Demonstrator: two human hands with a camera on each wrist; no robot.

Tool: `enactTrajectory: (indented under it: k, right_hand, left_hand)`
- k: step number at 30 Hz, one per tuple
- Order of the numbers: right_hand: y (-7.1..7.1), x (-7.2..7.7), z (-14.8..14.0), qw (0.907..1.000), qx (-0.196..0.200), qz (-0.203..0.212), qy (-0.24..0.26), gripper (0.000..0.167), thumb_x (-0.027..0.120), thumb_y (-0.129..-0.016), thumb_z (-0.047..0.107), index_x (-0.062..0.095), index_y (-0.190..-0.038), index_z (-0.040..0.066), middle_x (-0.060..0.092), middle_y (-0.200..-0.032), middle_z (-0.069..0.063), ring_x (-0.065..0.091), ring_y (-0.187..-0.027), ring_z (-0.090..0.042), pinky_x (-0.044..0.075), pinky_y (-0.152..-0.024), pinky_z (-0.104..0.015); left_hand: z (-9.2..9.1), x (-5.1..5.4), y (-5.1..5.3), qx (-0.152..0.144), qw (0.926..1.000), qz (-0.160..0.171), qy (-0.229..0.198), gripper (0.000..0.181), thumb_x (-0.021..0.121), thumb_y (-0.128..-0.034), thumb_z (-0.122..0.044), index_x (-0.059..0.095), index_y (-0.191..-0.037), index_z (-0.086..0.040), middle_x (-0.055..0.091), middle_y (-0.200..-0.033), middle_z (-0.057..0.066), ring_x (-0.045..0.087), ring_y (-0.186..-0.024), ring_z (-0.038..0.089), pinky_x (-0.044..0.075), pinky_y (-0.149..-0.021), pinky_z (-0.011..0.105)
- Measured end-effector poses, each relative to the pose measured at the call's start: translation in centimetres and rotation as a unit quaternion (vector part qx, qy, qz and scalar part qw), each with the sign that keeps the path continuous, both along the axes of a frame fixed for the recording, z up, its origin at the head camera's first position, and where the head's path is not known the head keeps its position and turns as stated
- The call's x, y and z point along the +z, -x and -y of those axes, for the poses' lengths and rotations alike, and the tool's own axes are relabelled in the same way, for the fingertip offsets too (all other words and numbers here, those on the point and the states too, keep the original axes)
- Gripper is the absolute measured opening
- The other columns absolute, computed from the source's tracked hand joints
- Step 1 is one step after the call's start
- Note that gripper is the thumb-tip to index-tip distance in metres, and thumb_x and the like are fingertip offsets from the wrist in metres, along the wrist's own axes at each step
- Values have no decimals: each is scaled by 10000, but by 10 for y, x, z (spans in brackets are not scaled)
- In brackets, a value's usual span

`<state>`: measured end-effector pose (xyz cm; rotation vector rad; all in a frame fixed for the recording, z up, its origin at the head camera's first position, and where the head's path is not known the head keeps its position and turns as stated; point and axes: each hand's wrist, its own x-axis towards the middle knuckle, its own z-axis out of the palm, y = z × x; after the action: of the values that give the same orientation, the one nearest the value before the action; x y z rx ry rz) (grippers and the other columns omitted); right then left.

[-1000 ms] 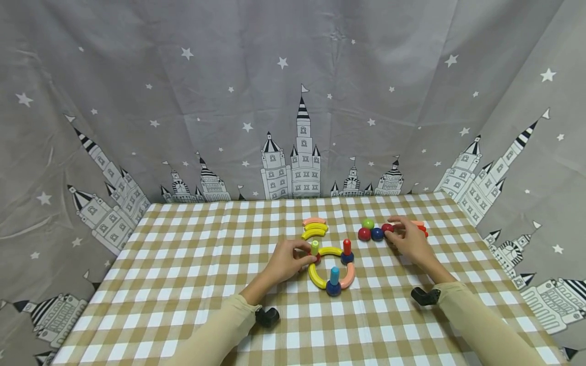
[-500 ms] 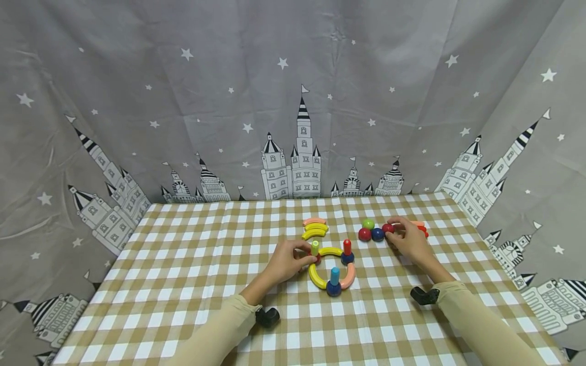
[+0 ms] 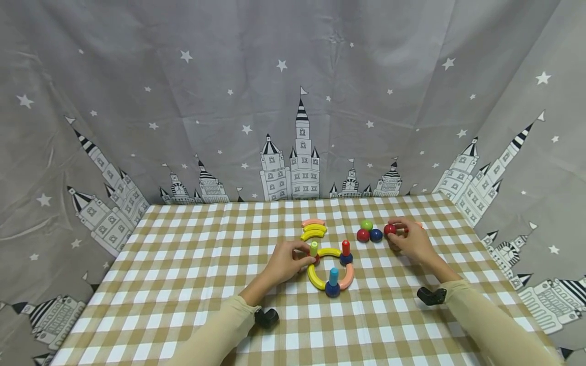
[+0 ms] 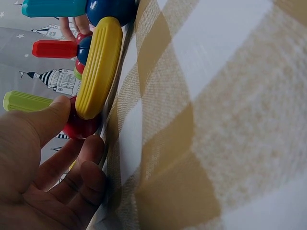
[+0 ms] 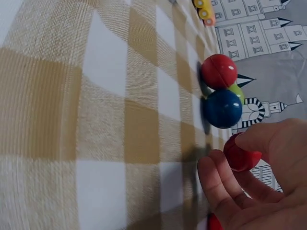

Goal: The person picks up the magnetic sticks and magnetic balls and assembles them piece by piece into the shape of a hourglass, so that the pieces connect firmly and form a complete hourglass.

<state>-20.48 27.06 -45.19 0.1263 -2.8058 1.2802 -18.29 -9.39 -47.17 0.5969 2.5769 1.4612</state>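
A ring of curved yellow rods (image 3: 329, 252) and a salmon rod (image 3: 347, 277), joined by balls, lies on the table. Upright short rods stand on its balls: light green (image 3: 314, 247), red (image 3: 345, 247) and light blue (image 3: 333, 276). My left hand (image 3: 286, 263) pinches the red ball (image 4: 80, 125) under the green rod between thumb and fingers. To the right, my right hand (image 3: 412, 241) pinches a loose red ball (image 5: 241, 152) between thumb and fingers, apart from the blue ball (image 3: 376, 235). Another red ball (image 3: 362, 235) and a green ball (image 3: 367, 224) sit beside the blue one.
Behind the ring lie spare curved rods, yellow (image 3: 313, 234) and salmon (image 3: 313, 222). Orange-red pieces (image 3: 419, 224) lie partly hidden behind my right hand. A checkered cloth (image 3: 183, 284) covers the table, and a grey castle-print curtain (image 3: 206, 101) hangs at its back and sides.
My right hand has shifted slightly right with the red ball, which now stands apart from the blue ball. My left hand keeps its hold on the ring's red ball.
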Motion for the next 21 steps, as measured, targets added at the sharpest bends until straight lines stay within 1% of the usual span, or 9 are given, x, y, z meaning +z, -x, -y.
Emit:
enactTrajectory:
  k: [2,5,7,12,14,18,21]
  right_hand:
    - [-2,5,-1,9999,108,-6,16,417,689,-938,-12,579,-1339,-38,628,-1244,-324,699,-840,-289,572,-609,-279]
    - [-7,13,0,9995,265,-15,194,417,686,-936,-27,572,-1337,-47,622,-1247,-326,699,-801,-336,589,-581,-347]
    - [-9,18,0,9990,368,-147,192,399,697,-938,-13,585,-1319,-45,639,-1219,-311,693,-818,-330,583,-601,-332]
    - [-18,27,4,9973,568,-456,62,362,725,-938,17,628,-1284,-20,688,-1151,-245,690,-954,-338,555,-778,-265]
    - [-22,32,7,9967,662,-464,123,362,726,-933,4,636,-1283,-16,691,-1156,-233,689,-1003,-363,558,-830,-276]
    - [-30,41,13,9945,911,-489,179,364,728,-928,7,653,-1283,-8,687,-1200,-203,688,-1026,-340,567,-830,-263]
    - [-35,46,19,9909,1145,-637,309,349,723,-925,-4,663,-1269,-19,680,-1222,-194,688,-1011,-316,577,-813,-256]
  left_hand:
    - [0,0,0,19,10000,-7,33,146,812,-903,-175,773,-1024,-104,746,-989,30,604,-606,86,508,-547,234]
    - [1,0,0,23,10000,-38,67,161,811,-904,-173,773,-1041,-97,750,-1001,38,607,-611,85,507,-550,237]
    - [1,0,0,16,10000,-38,61,159,809,-905,-173,773,-1041,-98,751,-1003,39,609,-607,86,507,-548,239]
    - [1,-1,0,-25,10000,12,-31,154,807,-906,-167,769,-1034,-90,743,-996,51,626,-611,96,528,-546,248]
    - [1,-1,-1,-19,10000,32,-36,155,808,-906,-170,769,-1034,-92,742,-995,48,627,-610,98,529,-545,249]
    - [1,-2,0,10,10000,-16,50,163,811,-905,-184,771,-1037,-97,747,-996,34,616,-594,90,511,-536,242]
    - [1,-2,1,19,10000,-32,93,168,811,-905,-194,770,-1038,-101,747,-993,25,610,-586,82,506,-531,240]
